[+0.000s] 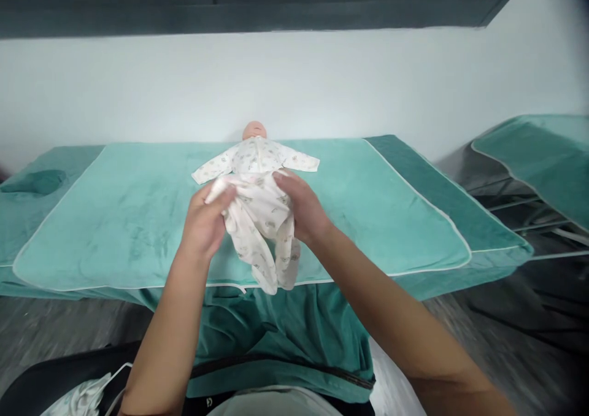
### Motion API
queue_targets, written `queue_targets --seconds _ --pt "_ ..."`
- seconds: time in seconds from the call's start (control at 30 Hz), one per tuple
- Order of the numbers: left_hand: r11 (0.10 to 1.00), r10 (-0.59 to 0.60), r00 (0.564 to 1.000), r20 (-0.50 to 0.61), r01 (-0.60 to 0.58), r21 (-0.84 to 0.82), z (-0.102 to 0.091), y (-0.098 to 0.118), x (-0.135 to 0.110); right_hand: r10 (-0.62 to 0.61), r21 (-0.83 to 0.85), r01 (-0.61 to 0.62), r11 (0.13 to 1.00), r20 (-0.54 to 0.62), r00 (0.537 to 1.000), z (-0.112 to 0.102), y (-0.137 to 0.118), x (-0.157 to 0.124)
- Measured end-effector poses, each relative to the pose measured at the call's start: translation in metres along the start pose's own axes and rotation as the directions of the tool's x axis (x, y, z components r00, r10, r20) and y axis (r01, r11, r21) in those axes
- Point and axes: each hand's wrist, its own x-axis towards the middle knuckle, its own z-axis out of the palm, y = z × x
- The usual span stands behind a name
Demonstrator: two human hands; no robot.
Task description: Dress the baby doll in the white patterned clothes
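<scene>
One big teal bed [151,219], one doll [254,130], one pair of printed pants [262,210].
Pants hang by the bed's near edge, waist end [257,183] toward the doll, long axis running front to back, feet [267,280] closest. Hands apart: left hand [205,221] pinches the waist's left side, thumb [223,200] on top; right hand [307,206] clamps the other side, forearm [381,293] slanting in.

One doll [254,130], white printed top [257,156], sleeves spread, lying on green cover [138,219]; matching trousers [264,204], upper part gripped by left hand [205,221] and right hand [302,206], legs toward near edge; white wall [184,88] behind; dark window frame [322,11] above; second green cover [547,152], far right, above metal rails [559,255].
</scene>
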Motion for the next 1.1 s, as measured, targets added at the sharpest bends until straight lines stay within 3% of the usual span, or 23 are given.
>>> queue_targets --seconds 0.07,0.13,0.2,0.23,0.33,0.37,0.43,0.47,0.5,0.57,0.63,0.7,0.73,0.77,0.9,0.97,1.03,1.1 --pt "0.993 -0.023 0.996 -0.091 0.012 -0.117 0.001 -0.006 0.005 0.094 -0.154 -0.062 0.986 0.209 0.973 -0.005 0.002 -0.001" --pt "0.99 -0.059 0.991 -0.118 0.043 -0.135 0.0 -0.011 0.007 0.232 -0.337 -0.076 0.938 0.45 0.863 -0.012 0.0 -0.001" --pt "0.99 -0.096 0.988 -0.119 0.082 -0.114 -0.002 -0.017 0.006 0.339 -0.447 -0.065 0.892 0.568 0.75 -0.018 -0.004 0.0" --pt "0.989 -0.127 0.987 -0.102 0.117 -0.095 -0.003 -0.019 0.003 0.341 -0.456 -0.063 0.888 0.56 0.755 -0.021 -0.005 0.001" --pt "0.959 -0.28 0.955 0.095 0.274 0.067 -0.001 -0.025 -0.008 0.178 -0.346 -0.055 0.937 0.335 0.925 -0.024 -0.005 0.007" --pt "0.938 -0.338 0.918 0.207 0.309 0.159 0.001 -0.026 -0.012 0.12 -0.297 -0.047 0.954 0.235 0.965 -0.024 -0.004 0.009" --pt "0.9 -0.413 0.834 0.365 0.313 0.304 0.006 -0.029 -0.018 0.058 -0.215 -0.04 0.976 0.079 0.995 -0.025 0.001 0.012" --pt "0.895 -0.421 0.822 0.382 0.31 0.319 0.008 -0.03 -0.018 0.052 -0.181 -0.046 0.982 0.03 0.998 -0.025 0.004 0.013" --pt "0.905 -0.404 0.846 0.348 0.316 0.283 0.01 -0.032 -0.018 0.057 -0.153 -0.056 0.987 -0.002 0.998 -0.027 0.007 0.013" --pt "0.943 -0.329 0.931 0.159 0.318 0.094 0.01 -0.035 -0.012 0.109 -0.138 -0.107 0.985 0.009 0.994 -0.033 0.011 0.009" --pt "0.959 -0.27 0.963 -0.011 0.268 -0.094 0.007 -0.039 -0.003 0.239 -0.235 -0.199 0.952 0.156 0.959 -0.041 0.013 0.002" --pt "0.953 -0.265 0.963 -0.056 0.252 -0.17 0.004 -0.043 0.004 0.394 -0.402 -0.248 0.881 0.336 0.856 -0.045 0.012 -0.004" --pt "0.946 -0.282 0.958 -0.041 0.271 -0.18 0.003 -0.045 0.006 0.44 -0.462 -0.245 0.852 0.382 0.813 -0.046 0.011 -0.007" --pt "0.937 -0.304 0.952 -0.023 0.295 -0.185 0.003 -0.047 0.007 0.445 -0.483 -0.233 0.844 0.387 0.807 -0.045 0.011 -0.008" --pt "0.9 -0.399 0.91 0.109 0.412 -0.144 0.006 -0.052 0.001 0.215 -0.285 -0.172 0.943 0.128 0.968 -0.035 0.011 -0.003" --pt "0.877 -0.457 0.851 0.257 0.48 -0.03 0.004 -0.053 -0.005 0.153 -0.188 -0.147 0.971 0.019 0.988 -0.032 0.013 0.002" --pt "0.847 -0.515 0.769 0.38 0.525 0.084 -0.001 -0.055 -0.01 0.153 -0.118 -0.154 0.981 -0.016 0.988 -0.033 0.018 0.004" --pt "0.829 -0.539 0.74 0.403 0.55 0.098 -0.009 -0.061 -0.015 0.182 -0.051 -0.182 0.982 -0.018 0.983 -0.039 0.027 0.0"
